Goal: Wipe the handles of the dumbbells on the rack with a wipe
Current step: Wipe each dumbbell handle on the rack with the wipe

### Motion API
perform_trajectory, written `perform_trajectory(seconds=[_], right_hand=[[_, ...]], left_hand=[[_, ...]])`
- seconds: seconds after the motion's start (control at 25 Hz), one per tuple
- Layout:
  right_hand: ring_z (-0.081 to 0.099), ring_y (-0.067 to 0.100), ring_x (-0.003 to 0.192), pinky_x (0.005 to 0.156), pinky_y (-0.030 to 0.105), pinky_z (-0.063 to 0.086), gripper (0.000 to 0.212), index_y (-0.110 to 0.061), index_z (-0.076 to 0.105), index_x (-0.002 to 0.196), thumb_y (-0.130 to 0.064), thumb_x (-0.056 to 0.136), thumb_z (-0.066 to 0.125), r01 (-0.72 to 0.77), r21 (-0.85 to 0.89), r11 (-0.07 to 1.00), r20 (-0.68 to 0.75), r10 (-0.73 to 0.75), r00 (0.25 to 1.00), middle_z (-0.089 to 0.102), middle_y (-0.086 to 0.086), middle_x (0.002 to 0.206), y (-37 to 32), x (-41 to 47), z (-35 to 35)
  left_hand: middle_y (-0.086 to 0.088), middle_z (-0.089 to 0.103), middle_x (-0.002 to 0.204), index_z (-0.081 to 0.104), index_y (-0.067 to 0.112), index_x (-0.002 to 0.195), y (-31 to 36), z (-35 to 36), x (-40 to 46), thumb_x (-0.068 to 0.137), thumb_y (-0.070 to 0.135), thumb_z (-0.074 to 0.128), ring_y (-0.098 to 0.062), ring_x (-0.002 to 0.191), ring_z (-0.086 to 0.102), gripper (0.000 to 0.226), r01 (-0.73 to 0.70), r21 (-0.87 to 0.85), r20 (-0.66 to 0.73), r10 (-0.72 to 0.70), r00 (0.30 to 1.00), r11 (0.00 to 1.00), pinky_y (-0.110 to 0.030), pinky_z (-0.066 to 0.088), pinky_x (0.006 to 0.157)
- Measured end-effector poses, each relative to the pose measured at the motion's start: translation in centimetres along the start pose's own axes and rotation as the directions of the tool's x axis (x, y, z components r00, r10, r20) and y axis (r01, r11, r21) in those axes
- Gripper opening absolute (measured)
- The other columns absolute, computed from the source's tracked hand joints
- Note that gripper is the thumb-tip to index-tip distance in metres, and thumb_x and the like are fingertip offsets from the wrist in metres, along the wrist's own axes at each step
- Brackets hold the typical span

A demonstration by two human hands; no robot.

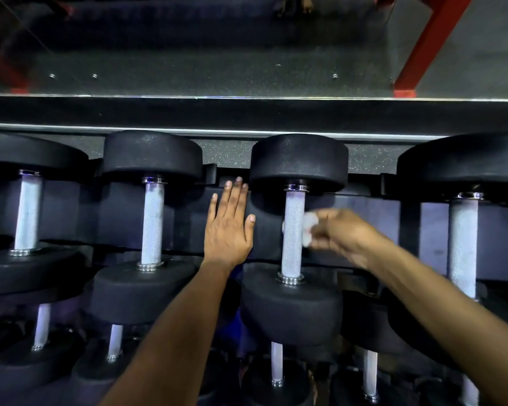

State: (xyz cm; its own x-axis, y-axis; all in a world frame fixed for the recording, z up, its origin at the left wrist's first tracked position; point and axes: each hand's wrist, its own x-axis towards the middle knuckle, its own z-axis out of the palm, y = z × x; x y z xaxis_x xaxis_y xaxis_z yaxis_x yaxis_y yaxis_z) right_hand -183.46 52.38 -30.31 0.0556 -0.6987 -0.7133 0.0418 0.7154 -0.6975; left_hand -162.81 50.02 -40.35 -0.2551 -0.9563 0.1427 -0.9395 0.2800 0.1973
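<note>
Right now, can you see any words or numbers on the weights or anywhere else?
None can be read.
The dumbbell heads show plain black rubber, with no number visible.
The handles show only cross-hatched grip texture.
The wipe in the right hand is blurred and shows no print.

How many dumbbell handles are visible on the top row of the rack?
4: far left handle, second handle, third handle where the right hand presses the wipe, and far right handle. More may lie beyond the frame edges.
</note>
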Motion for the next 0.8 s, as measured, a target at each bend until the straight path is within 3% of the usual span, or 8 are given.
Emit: perform_trajectory(seconds=[0.08,0.12,0.2,0.28,0.4,0.48,0.64,0.8], right_hand=[[0.061,0.008,0.050,0.052,0.019,0.053,0.024,-0.003,0.057,0.077,0.012,0.090,0.044,0.095,0.142,0.985,-0.152,-0.073,0.986,0.062,0.007,0.067,-2.4,1.1,0.5],[0.060,0.006,0.048,0.051,0.018,0.052,0.027,-0.006,0.058,0.073,0.010,0.091,0.046,0.107,0.086,0.991,-0.172,-0.091,0.981,0.062,0.006,0.066,-1.7,0.7,0.6],[0.060,0.009,0.053,0.054,0.019,0.052,0.029,-0.007,0.063,0.072,0.010,0.090,0.047,0.013,-0.130,0.991,-0.068,-0.022,0.997,0.064,0.009,0.069,1.6,-1.6,1.1],[0.061,0.013,0.059,0.056,0.020,0.054,0.023,-0.003,0.064,0.078,0.011,0.087,0.049,-0.066,-0.177,0.982,-0.013,0.065,0.998,0.064,0.010,0.072,2.6,-2.8,1.5],[0.059,0.017,0.062,0.066,0.036,0.055,0.019,-0.009,0.063,0.067,0.001,0.083,0.060,0.175,-0.041,0.984,-0.326,-0.178,0.928,0.061,0.010,0.067,-0.6,0.5,1.0],[0.061,0.021,0.072,0.077,0.048,0.054,0.018,-0.018,0.065,0.061,-0.008,0.076,0.065,0.252,-0.184,0.950,-0.399,-0.306,0.864,0.066,0.005,0.071,0.3,0.9,1.0],[0.061,0.014,0.068,0.078,0.042,0.054,0.027,-0.023,0.066,0.057,0.000,0.072,0.068,0.078,-0.432,0.899,-0.192,-0.176,0.965,0.070,0.002,0.069,5.3,-2.9,1.1],[0.056,0.007,0.062,0.062,0.025,0.048,0.019,-0.026,0.065,0.068,-0.010,0.077,0.070,0.305,-0.377,0.874,-0.421,-0.455,0.785,0.066,-0.005,0.068,0.0,0.2,1.0]], left_hand=[[-0.007,0.018,0.161,0.026,0.005,0.151,0.0,0.0,0.0,0.095,0.032,0.029,-0.019,0.149,0.010,0.061,0.001,-0.003,-0.003,-0.001,1.000,1.000,-0.042,0.008,0.120],[-0.007,0.018,0.160,0.027,0.005,0.151,0.0,0.1,-0.1,0.095,0.032,0.029,-0.020,0.149,0.010,0.061,0.000,-0.006,-0.001,0.000,1.000,1.000,-0.042,0.008,0.120],[-0.006,0.018,0.161,0.026,0.006,0.151,-0.1,0.1,-0.1,0.096,0.032,0.029,-0.019,0.149,0.009,0.061,0.000,-0.010,0.003,0.000,1.000,1.000,-0.041,0.007,0.120],[-0.005,0.017,0.161,0.025,0.006,0.152,-0.1,0.0,-0.1,0.096,0.032,0.028,-0.018,0.149,0.008,0.061,0.001,-0.015,0.001,-0.001,1.000,1.000,-0.040,0.006,0.121],[-0.005,0.017,0.161,0.025,0.006,0.152,0.0,-0.1,-0.1,0.096,0.032,0.028,-0.018,0.149,0.008,0.061,0.000,-0.027,-0.005,0.000,1.000,1.000,-0.040,0.006,0.121],[-0.005,0.017,0.161,0.025,0.006,0.152,0.0,0.0,-0.2,0.096,0.032,0.028,-0.018,0.149,0.008,0.061,-0.001,-0.027,-0.003,0.000,1.000,1.000,-0.041,0.007,0.121],[-0.005,0.016,0.161,0.024,0.006,0.152,0.0,0.0,-0.1,0.097,0.032,0.027,-0.018,0.149,0.008,0.061,0.000,-0.016,0.003,0.000,1.000,1.000,-0.040,0.005,0.121],[-0.006,0.017,0.161,0.024,0.006,0.152,0.0,-0.1,-0.1,0.096,0.032,0.026,-0.019,0.149,0.009,0.061,0.002,-0.015,-0.003,-0.002,1.000,1.000,-0.041,0.007,0.121]])
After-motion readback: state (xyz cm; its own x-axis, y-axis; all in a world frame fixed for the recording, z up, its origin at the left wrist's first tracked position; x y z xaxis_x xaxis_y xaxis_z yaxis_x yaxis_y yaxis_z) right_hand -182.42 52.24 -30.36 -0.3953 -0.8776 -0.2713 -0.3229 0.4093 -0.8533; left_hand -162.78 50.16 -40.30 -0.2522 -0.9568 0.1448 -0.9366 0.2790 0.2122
